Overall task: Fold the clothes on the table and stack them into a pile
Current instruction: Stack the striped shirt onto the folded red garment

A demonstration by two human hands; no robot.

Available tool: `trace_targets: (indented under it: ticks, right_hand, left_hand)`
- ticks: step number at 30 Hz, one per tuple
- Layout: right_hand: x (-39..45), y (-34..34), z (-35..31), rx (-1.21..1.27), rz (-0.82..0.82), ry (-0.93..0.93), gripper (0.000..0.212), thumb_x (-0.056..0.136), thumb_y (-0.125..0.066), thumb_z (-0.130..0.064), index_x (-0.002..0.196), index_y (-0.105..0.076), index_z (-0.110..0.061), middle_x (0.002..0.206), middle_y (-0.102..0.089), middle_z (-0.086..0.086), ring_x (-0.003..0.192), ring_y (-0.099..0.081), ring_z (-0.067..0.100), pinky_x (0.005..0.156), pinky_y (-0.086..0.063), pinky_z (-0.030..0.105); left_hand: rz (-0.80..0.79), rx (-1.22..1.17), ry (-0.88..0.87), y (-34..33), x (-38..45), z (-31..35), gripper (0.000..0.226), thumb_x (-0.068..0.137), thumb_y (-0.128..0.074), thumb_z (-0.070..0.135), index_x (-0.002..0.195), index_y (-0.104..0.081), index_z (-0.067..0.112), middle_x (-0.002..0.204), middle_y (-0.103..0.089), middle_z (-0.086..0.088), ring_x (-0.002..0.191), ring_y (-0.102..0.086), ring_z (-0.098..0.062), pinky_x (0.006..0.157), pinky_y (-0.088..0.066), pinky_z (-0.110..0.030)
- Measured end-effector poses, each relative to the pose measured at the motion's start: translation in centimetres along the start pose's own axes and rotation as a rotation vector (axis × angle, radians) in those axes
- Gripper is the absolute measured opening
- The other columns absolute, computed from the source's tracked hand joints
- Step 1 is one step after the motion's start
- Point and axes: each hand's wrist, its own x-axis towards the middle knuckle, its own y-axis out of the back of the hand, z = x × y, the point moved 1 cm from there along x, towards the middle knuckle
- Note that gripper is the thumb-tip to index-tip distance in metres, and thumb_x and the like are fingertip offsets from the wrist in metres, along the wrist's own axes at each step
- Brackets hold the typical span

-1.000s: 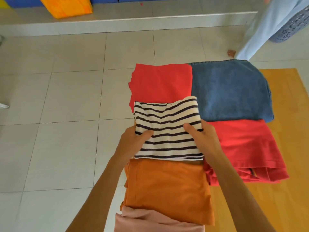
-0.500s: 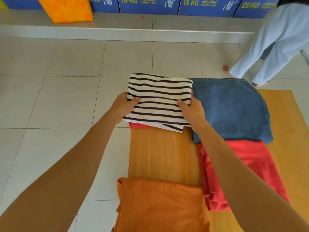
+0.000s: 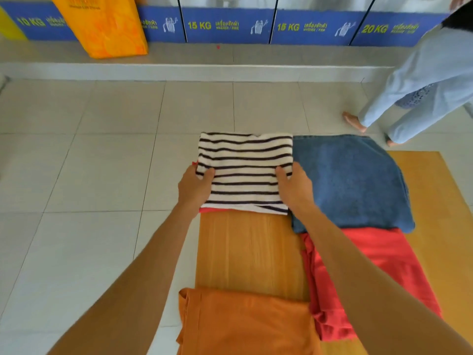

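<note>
A folded white shirt with dark stripes (image 3: 245, 165) lies at the far left corner of the wooden table (image 3: 248, 249), on top of a folded red garment whose edge (image 3: 210, 210) peeks out beneath. My left hand (image 3: 195, 187) grips the striped shirt's left side and my right hand (image 3: 294, 187) grips its right side. To the right lies a folded blue denim piece (image 3: 350, 183). A red garment (image 3: 378, 275) lies in front of the denim. A folded orange garment (image 3: 245, 324) sits at the near edge.
The table stands on a pale tiled floor (image 3: 89, 201). A person in light blue trousers (image 3: 419, 93) walks at the far right. Blue washing-machine panels (image 3: 230, 25) and an orange bag (image 3: 107, 26) line the back step.
Both hands carried the striped shirt from over the orange garment to the far corner and lowered it onto the folded red garment. The person at the right has walked on.
</note>
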Motion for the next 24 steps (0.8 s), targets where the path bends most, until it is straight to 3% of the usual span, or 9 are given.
trace_targets:
  ticks: [4, 6, 8, 11, 15, 18, 21, 24]
  right_hand:
    - [-1.5, 0.8, -1.3, 0.004, -0.015, -0.044, 0.041, 0.098, -0.058, -0.024, 0.133, -0.05, -0.004, 0.129, -0.058, 0.015, 0.116, -0.058, 0.028, 0.1, -0.051, 0.043]
    - [-3.6, 1.8, -0.8, -0.005, -0.034, -0.056, 0.048, 0.093, -0.061, -0.024, 0.136, -0.048, -0.008, 0.131, -0.055, 0.012, 0.116, -0.058, 0.026, 0.099, -0.053, 0.044]
    - [-6.7, 3.4, 0.5, -0.017, -0.047, -0.044, 0.043, 0.091, -0.063, -0.025, 0.131, -0.053, -0.014, 0.124, -0.059, 0.004, 0.106, -0.061, 0.019, 0.089, -0.054, 0.035]
    - [-12.5, 5.8, 3.8, -0.011, -0.094, -0.059, 0.024, 0.09, -0.064, -0.027, 0.113, -0.065, -0.024, 0.1, -0.068, -0.013, 0.084, -0.065, 0.002, 0.072, -0.051, 0.021]
    - [-20.8, 7.4, 8.1, -0.099, -0.073, -0.016, 0.011, 0.091, -0.065, -0.014, 0.098, -0.072, -0.02, 0.091, -0.074, -0.006, 0.081, -0.069, 0.011, 0.077, -0.055, 0.028]
    - [-25.3, 7.5, 10.5, -0.214, -0.017, -0.002, 0.012, 0.09, -0.064, -0.011, 0.099, -0.071, -0.013, 0.097, -0.071, 0.007, 0.088, -0.068, 0.023, 0.078, -0.054, 0.035]
    - [-28.3, 6.8, 11.9, -0.269, 0.014, -0.069, 0.028, 0.088, -0.068, -0.023, 0.115, -0.064, -0.013, 0.107, -0.062, 0.012, 0.097, -0.061, 0.032, 0.08, -0.054, 0.045]
    - [-30.5, 5.5, 11.9, -0.273, -0.033, -0.136, 0.056, 0.083, -0.074, -0.036, 0.128, -0.048, -0.016, 0.121, -0.048, 0.011, 0.098, -0.054, 0.03, 0.076, -0.052, 0.041]
  left_hand:
    - [-0.018, 0.101, 0.014, 0.6, -1.8, 1.0, 0.06, 0.091, -0.059, 0.045, 0.141, -0.039, 0.019, 0.126, -0.058, -0.001, 0.105, -0.058, -0.019, 0.079, -0.048, -0.028]
    - [-0.045, 0.155, 0.034, 1.8, -4.0, 0.3, 0.062, 0.09, -0.061, 0.046, 0.142, -0.037, 0.022, 0.115, -0.055, 0.005, 0.09, -0.057, -0.01, 0.07, -0.046, -0.023]
    - [-0.021, 0.191, 0.076, 3.3, -7.5, -1.3, 0.055, 0.089, -0.061, 0.045, 0.137, -0.041, 0.028, 0.108, -0.054, 0.009, 0.079, -0.054, -0.003, 0.062, -0.041, -0.019]
    - [0.038, 0.274, 0.098, 4.5, -14.8, -5.5, 0.041, 0.089, -0.06, 0.045, 0.127, -0.049, 0.033, 0.114, -0.057, 0.009, 0.092, -0.056, -0.009, 0.075, -0.048, -0.027]
    - [0.021, 0.354, 0.231, 4.2, -23.6, -10.3, 0.053, 0.088, -0.06, 0.046, 0.133, -0.049, 0.02, 0.126, -0.058, -0.007, 0.112, -0.056, -0.027, 0.091, -0.053, -0.048]
    - [-0.051, 0.523, 0.323, 3.3, -27.4, -11.7, 0.065, 0.085, -0.058, 0.057, 0.133, -0.042, 0.016, 0.123, -0.054, -0.009, 0.108, -0.058, -0.031, 0.089, -0.052, -0.05]
    - [0.001, 0.62, 0.239, 3.2, -29.1, -12.1, 0.053, 0.086, -0.058, 0.052, 0.123, -0.046, 0.016, 0.113, -0.056, -0.008, 0.096, -0.059, -0.027, 0.083, -0.055, -0.046]
    - [0.018, 0.549, 0.218, 3.3, -29.0, -12.1, 0.05, 0.087, -0.06, 0.05, 0.12, -0.047, 0.015, 0.11, -0.062, -0.006, 0.087, -0.058, -0.022, 0.08, -0.054, -0.042]
